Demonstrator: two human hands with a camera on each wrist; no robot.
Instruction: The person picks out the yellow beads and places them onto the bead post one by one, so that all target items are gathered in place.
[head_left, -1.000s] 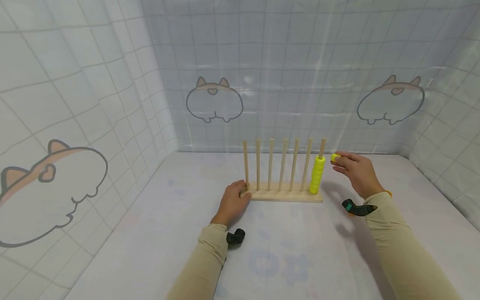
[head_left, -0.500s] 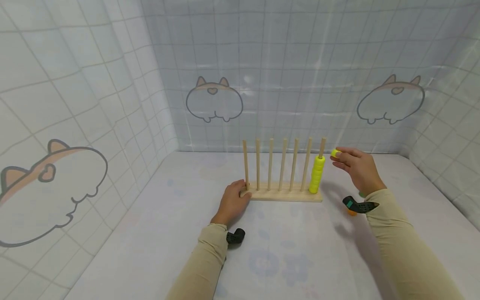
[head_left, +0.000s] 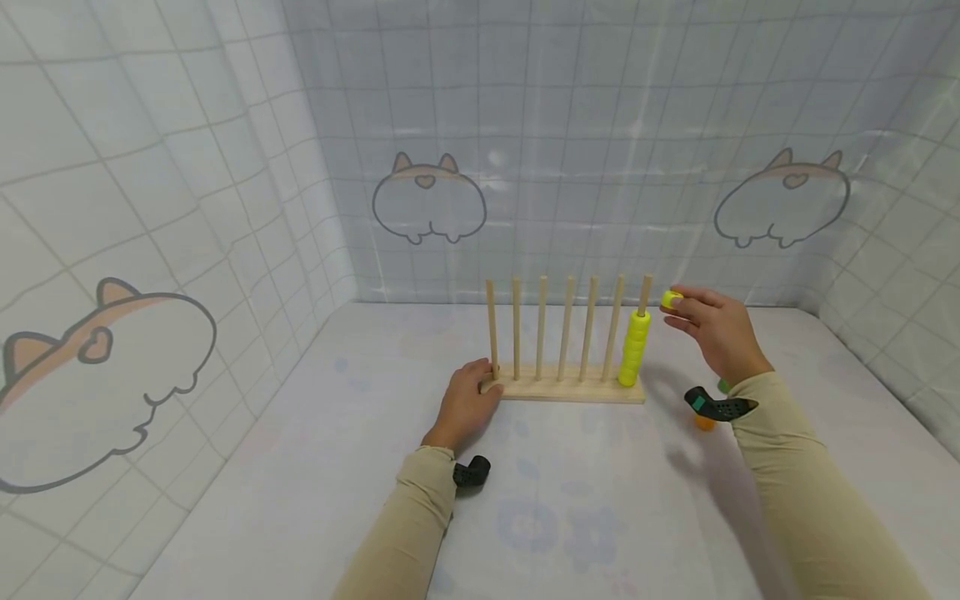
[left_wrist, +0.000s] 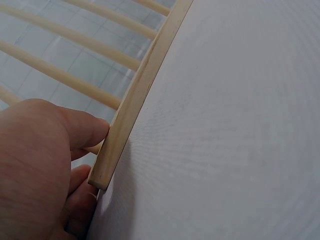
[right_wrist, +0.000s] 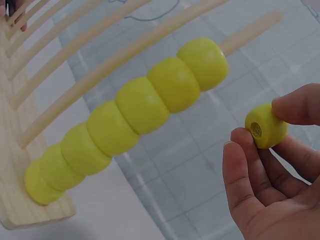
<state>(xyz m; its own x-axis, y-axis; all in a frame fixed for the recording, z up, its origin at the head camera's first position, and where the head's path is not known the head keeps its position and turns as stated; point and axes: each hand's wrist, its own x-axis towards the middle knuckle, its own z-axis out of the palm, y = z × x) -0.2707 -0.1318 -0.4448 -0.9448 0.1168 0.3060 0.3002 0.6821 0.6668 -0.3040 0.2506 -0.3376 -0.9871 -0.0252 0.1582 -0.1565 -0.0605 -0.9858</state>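
A wooden peg rack stands upright on the table with several pegs in a row. Yellow beads are stacked on its rightmost peg, whose bare tip sticks out above them. My left hand grips the left end of the base; in the left wrist view the thumb lies against the wood and the other fingers go behind it. Between thumb and fingers, my right hand pinches one yellow bead. That bead is in the air just right of the peg's tip, its hole showing in the right wrist view.
An orange bead lies on the table under the right wrist, partly hidden. A green piece shows beside the right sleeve. Tiled-pattern sheets with cartoon drawings enclose the back and sides.
My right hand has risen slightly with the yellow bead, up to nearly the height of the peg's tip. More of the orange and green pieces shows. My left hand has stayed put.
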